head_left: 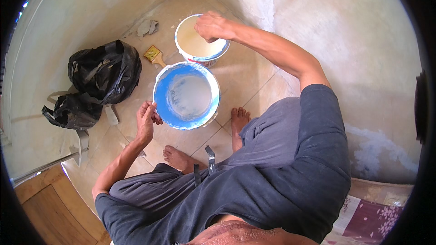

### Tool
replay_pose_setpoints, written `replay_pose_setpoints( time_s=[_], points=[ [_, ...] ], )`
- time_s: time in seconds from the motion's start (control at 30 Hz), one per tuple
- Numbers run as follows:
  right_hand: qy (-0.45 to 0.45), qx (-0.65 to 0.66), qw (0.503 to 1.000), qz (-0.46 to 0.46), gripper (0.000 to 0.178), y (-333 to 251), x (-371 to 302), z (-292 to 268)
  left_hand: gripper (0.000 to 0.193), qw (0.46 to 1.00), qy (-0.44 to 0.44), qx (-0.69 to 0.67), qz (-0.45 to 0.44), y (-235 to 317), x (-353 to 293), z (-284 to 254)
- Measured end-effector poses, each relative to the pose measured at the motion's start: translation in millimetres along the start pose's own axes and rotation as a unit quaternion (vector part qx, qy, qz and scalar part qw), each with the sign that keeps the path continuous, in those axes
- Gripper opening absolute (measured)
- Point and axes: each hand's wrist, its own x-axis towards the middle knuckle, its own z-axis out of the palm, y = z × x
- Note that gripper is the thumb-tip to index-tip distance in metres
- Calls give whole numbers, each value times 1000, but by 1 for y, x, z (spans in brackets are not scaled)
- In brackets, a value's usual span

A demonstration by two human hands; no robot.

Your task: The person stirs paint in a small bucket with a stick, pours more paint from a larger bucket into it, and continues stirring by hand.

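Note:
A blue bucket (161,91) with whitish liquid inside stands on the tiled floor in front of my bare feet. My left hand (146,119) grips its rim on the left side. Behind it sits a white bucket (181,31) holding pale cream paint. My right hand (211,26) reaches over the white bucket's right rim, its fingers curled closed above the paint; whether they hold anything is hidden. I crouch over both buckets in dark grey clothes.
A paintbrush (154,56) with a yellow handle lies on the floor left of the white bucket. Two black plastic bags (105,70) sit against the left wall. A crumpled grey rag (147,27) lies farther back. Plastered walls close in on the corner.

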Motion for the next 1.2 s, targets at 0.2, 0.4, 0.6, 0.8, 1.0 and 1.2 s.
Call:
replay_pose_setpoints(
  time_s=[0.2, 0.4, 0.6, 0.8, 1.0, 1.2],
  points=[
    [69, 72, 994, -35, 9, -1, 11, 1, 24, 1000, -5, 0, 0, 5, -1, 4],
    [221, -44, 974, -39, 10, 14, 1, 36, 24, 1000, -11, -1, -2, 5, 3, 8],
    [-46, 85, 995, -25, 10, -7, 7, -18, 24, 1000, 3, -3, -9, 3, -3, 0],
    [205, -12, 978, -28, 9, 11, 5, 25, 25, 1000, -17, 10, 3, 5, 1, 5],
    [-61, 45, 997, -11, 9, -1, 5, -5, 24, 1000, -2, 6, -1, 2, 0, -1],
    [179, 51, 982, -40, 9, 12, 9, 25, 22, 1000, -13, 4, -2, 1, 2, 3]
  ],
)
